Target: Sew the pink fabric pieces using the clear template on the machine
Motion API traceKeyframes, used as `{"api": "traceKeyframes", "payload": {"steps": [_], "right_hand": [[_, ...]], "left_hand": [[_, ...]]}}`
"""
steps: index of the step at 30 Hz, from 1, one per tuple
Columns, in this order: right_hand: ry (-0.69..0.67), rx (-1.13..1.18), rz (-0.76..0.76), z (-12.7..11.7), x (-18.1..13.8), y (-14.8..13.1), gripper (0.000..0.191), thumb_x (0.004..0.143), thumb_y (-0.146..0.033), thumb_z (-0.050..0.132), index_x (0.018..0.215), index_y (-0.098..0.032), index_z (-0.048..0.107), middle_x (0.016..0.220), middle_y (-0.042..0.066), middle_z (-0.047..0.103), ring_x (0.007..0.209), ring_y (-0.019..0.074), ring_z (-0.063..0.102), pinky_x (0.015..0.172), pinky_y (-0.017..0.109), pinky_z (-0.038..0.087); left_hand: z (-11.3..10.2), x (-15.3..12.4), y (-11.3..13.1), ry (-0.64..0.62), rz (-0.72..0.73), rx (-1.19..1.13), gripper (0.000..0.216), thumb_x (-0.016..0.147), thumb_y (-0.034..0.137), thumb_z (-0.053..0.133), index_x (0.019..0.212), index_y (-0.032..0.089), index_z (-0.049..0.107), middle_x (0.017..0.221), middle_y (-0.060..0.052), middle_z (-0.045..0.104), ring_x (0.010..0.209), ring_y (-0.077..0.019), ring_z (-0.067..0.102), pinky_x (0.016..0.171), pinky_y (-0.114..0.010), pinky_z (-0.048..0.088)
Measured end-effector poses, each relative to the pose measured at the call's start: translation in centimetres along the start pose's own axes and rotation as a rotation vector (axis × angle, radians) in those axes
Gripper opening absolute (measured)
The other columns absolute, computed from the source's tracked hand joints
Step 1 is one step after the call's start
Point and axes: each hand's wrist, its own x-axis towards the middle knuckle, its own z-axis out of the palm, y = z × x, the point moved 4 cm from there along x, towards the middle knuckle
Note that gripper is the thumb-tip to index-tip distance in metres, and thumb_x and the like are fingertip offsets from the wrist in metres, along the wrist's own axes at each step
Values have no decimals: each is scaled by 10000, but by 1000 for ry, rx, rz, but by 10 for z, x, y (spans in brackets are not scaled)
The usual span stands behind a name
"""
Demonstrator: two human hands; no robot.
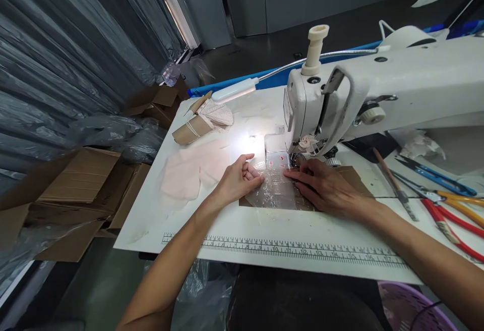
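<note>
A white sewing machine [308, 104] stands on the white table, its presser foot and needle area partly behind my right hand. My left hand [242, 177] is just left of the shiny plate [278, 192] under the needle, thumb drawn towards curled fingers; whatever they pinch is too small or hidden to name. My right hand [321, 184] lies beside the presser foot, fingers stretched out and apart over the plate's right side, its thumb partly hidden. Small red marks show on the plate between the hands. Pale pink fabric pieces [185, 174] lie left of my left hand.
A lace roll on brown card [194, 128] lies near the lamp [236, 90]. Blue snips [438, 174], a brown-handled tool [393, 182] and red-handled pliers [449, 225] are at right. A printed ruler [283, 247] runs along the front edge. Cardboard boxes [79, 174] stand left.
</note>
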Motion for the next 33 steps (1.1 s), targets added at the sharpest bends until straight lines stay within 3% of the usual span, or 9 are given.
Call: {"api": "traceKeyframes", "payload": {"steps": [4,9,16,21,24,26,28,30,33], "right_hand": [[35,96,25,-6,-1,0,413,981,-297,340,1333,-202,534,1091,129,598,894,229,599,814,421,510],[35,130,110,-15,-8,7,387,971,-291,381,1307,-270,571,1071,94,627,683,150,596,612,304,506],[-7,121,-48,-18,-14,1,377,916,-219,466,1237,-330,630,1103,69,595,879,176,608,770,326,526],[-28,61,-58,-11,-16,0,416,891,-197,478,1253,-346,619,1105,91,566,924,217,599,781,394,531],[-22,46,-62,-9,-16,-1,409,894,-197,466,1248,-324,626,1092,98,570,935,229,596,791,412,531],[-11,33,-64,-10,-16,-3,402,898,-196,454,1238,-312,635,1091,102,577,933,230,598,790,412,532],[4,28,-66,-11,-15,-4,396,904,-195,441,1224,-309,644,1079,101,586,927,229,601,786,410,535],[21,31,-67,-11,-14,-6,387,907,-193,436,1206,-303,655,1063,101,592,921,227,602,784,410,537],[50,36,-65,-11,-14,-7,363,913,-197,441,1179,-284,672,1043,104,594,919,226,598,790,414,537]], "left_hand": [[0,-1,3,2,24,44,624,781,285,716,1316,159,421,803,7,622,607,-72,542,586,-207,458],[-1,-3,3,18,24,46,592,786,301,710,1303,180,449,797,8,624,620,-85,556,593,-217,462],[0,-3,2,31,23,63,575,788,268,701,1300,186,452,811,3,627,632,-90,560,597,-226,465],[0,-2,0,26,32,54,570,791,257,702,1297,180,451,796,11,616,610,-82,554,580,-216,467],[-3,-1,2,58,64,96,545,833,340,665,1305,176,446,812,2,614,581,-82,552,562,-221,477],[-9,-1,9,228,183,291,448,865,382,623,1251,185,512,903,-30,612,585,-79,540,553,-227,467],[-8,-2,20,373,395,564,326,890,377,583,1155,186,590,1024,-69,597,638,-93,545,550,-235,455],[5,-2,29,325,637,790,241,921,346,534,1059,176,634,1086,-88,599,725,-126,567,586,-257,467],[28,3,35,105,888,995,246,960,297,456,960,149,653,1097,-93,637,839,-168,575,705,-312,481]]}}
